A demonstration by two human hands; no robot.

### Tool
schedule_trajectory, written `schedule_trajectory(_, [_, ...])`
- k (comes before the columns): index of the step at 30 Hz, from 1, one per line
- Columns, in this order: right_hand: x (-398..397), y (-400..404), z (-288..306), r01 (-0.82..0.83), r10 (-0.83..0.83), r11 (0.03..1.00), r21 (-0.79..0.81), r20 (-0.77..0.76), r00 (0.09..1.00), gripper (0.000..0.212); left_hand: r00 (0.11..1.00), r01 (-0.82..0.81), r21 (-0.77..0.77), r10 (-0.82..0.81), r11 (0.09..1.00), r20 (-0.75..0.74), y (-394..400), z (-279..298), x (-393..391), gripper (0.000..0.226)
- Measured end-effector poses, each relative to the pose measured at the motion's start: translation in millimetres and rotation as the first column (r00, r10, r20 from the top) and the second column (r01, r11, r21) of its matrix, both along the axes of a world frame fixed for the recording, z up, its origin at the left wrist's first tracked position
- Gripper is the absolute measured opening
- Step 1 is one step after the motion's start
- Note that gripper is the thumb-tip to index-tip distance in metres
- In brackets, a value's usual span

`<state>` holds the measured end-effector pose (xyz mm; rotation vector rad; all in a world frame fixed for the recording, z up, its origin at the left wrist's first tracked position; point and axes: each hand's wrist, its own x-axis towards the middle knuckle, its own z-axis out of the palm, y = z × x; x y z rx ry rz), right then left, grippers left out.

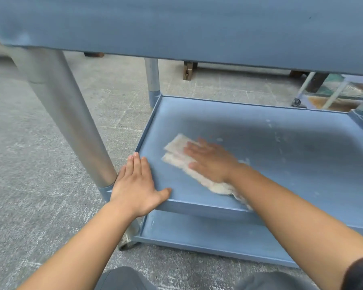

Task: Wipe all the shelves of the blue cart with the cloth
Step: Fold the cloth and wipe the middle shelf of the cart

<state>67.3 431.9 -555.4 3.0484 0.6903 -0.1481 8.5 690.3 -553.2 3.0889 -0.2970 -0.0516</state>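
The blue cart fills the view: its top shelf (197, 28) overhead, its middle shelf (291, 155) in front of me, its bottom shelf (208, 233) below. A pale folded cloth (178, 151) lies on the left part of the middle shelf. My right hand (210, 160) presses flat on the cloth, fingers spread and pointing left. My left hand (136, 185) rests flat on the middle shelf's near left corner, thumb over the front rim, beside the grey post (71, 122).
Grey concrete floor (29, 164) lies left of the cart. A second grey post (152, 80) stands at the far left corner. Another wheeled frame (314, 93) and wooden legs (188, 70) stand behind the cart. My dark-clothed knees (124, 279) are at the bottom.
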Motion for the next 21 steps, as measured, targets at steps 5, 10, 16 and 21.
schedule_trajectory(5, [12,-71,-2,0.477,-0.478,0.878,0.030,0.008,0.878,0.064,1.000,-0.017,0.016,0.017,1.000,-0.016,-4,3,2,0.126])
schedule_trajectory(10, [13,-65,-3,0.452,-0.455,0.888,0.081,0.020,0.890,0.072,0.996,0.022,0.020,-0.020,1.000,-0.086,-9,9,10,0.130])
schedule_trajectory(16, [12,-70,-4,0.284,-0.283,0.939,0.195,-0.035,0.959,0.058,0.987,0.065,-0.111,-0.080,0.992,-0.138,-35,6,26,0.118])
schedule_trajectory(21, [-13,-14,6,-0.227,0.241,0.940,0.255,-0.025,0.970,0.055,0.994,0.042,-0.200,-0.062,0.979,-0.094,-32,4,17,0.128])
